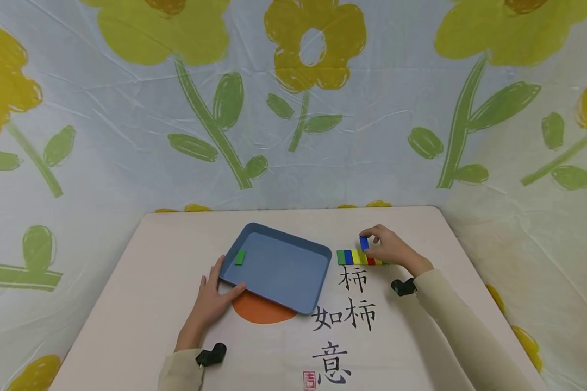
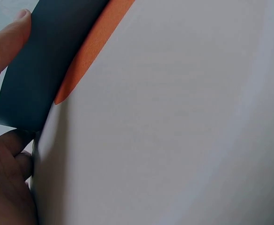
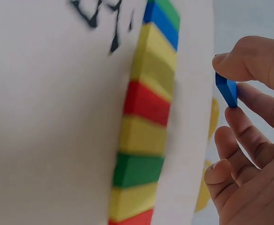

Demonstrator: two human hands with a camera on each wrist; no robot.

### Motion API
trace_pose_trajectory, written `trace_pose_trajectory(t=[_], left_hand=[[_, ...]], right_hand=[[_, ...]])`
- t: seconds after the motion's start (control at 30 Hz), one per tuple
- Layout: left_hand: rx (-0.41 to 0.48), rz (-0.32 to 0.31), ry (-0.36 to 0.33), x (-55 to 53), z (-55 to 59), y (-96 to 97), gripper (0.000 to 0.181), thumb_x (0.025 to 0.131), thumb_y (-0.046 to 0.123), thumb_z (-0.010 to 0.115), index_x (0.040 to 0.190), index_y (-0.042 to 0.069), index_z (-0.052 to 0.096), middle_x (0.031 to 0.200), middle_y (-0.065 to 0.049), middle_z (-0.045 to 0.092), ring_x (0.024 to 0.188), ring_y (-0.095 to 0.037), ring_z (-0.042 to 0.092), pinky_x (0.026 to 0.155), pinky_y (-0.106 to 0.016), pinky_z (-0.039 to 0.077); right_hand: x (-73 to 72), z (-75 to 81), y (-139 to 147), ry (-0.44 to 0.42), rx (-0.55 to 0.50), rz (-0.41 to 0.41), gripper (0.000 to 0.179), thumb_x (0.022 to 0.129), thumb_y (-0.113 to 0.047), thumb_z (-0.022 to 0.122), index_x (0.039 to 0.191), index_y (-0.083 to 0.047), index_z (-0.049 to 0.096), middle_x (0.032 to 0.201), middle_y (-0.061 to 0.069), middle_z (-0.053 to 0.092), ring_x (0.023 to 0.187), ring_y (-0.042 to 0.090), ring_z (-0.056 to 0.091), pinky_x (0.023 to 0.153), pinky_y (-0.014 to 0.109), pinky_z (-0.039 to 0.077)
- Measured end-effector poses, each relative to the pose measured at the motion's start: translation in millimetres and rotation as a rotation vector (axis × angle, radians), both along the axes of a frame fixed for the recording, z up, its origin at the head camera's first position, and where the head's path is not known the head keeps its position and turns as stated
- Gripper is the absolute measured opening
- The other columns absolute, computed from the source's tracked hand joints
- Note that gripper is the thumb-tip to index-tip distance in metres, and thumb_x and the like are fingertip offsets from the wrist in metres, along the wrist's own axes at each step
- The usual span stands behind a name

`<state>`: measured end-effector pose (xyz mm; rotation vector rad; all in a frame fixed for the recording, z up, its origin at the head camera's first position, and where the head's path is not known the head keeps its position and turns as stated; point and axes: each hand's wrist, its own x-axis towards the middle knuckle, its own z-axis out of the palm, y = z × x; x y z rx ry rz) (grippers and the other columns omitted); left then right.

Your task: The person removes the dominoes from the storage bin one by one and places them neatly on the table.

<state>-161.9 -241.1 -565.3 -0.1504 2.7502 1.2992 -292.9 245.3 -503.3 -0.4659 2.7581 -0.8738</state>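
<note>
My right hand (image 1: 391, 248) pinches a small blue tile (image 3: 227, 89) between thumb and fingertips, raised above the table. Just below it in the head view runs a row of coloured tiles (image 1: 348, 257), laid side by side in green, blue, yellow and red; the hand hides part of that row. At the near left corner of a blue-grey tray (image 1: 279, 271), my left hand (image 1: 212, 298) grips the edge, with the thumb along the near side and the fingers on the left side. One green tile (image 1: 240, 257) lies inside the tray near its left wall.
The tray sits angled on a pale table mat (image 1: 127, 309). An orange printed shape (image 1: 261, 310) shows partly from under it. Black brush characters (image 1: 332, 364) and a red seal mark (image 1: 310, 380) are on the mat. Behind the table hangs a flower-patterned cloth (image 1: 352, 163).
</note>
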Motion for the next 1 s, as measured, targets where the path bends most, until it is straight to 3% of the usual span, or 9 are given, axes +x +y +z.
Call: trace_pose_trajectory(t=[0.27,0.47,0.7,1.0], left_hand=[[-0.004,-0.015,0.016,-2.9,-0.5,-1.5,0.102,0.091,0.059,0.070,0.167,0.031,0.008,0.174,-0.012,0.012,0.159,-0.046,0.001,0.126,-0.069,-0.001],[0.001,-0.012,0.018,-1.7,-1.3,-1.4,0.103,0.091,0.058,0.071,0.167,0.029,0.008,0.173,-0.013,0.013,0.159,-0.048,0.001,0.126,-0.068,-0.002],[0.003,-0.009,0.021,-0.9,-0.2,0.8,0.103,0.090,0.057,0.071,0.167,0.028,0.009,0.173,-0.014,0.014,0.158,-0.048,0.001,0.127,-0.066,-0.002],[-0.003,-0.005,0.016,0.3,0.1,1.1,0.103,0.090,0.058,0.071,0.167,0.030,0.008,0.173,-0.015,0.013,0.157,-0.051,-0.002,0.126,-0.069,0.000]], right_hand=[[8.5,-10.8,34.7,-0.012,0.039,-0.076,0.046,0.087,-0.016,0.075,0.130,-0.005,0.065,0.121,0.022,0.057,0.100,0.033,0.055,0.075,0.034,0.053],[13.2,-20.0,57.6,-0.012,0.052,-0.104,0.048,0.083,-0.015,0.077,0.128,-0.002,0.065,0.117,0.022,0.059,0.098,0.032,0.055,0.079,0.037,0.056],[17.3,-28.1,81.2,-0.023,0.039,-0.122,0.050,0.082,-0.014,0.076,0.128,0.001,0.064,0.118,0.023,0.059,0.095,0.030,0.055,0.074,0.033,0.053],[21.8,-31.6,97.0,-0.011,0.039,-0.135,0.048,0.082,-0.012,0.074,0.126,0.004,0.064,0.112,0.023,0.060,0.096,0.032,0.055,0.080,0.042,0.055]])
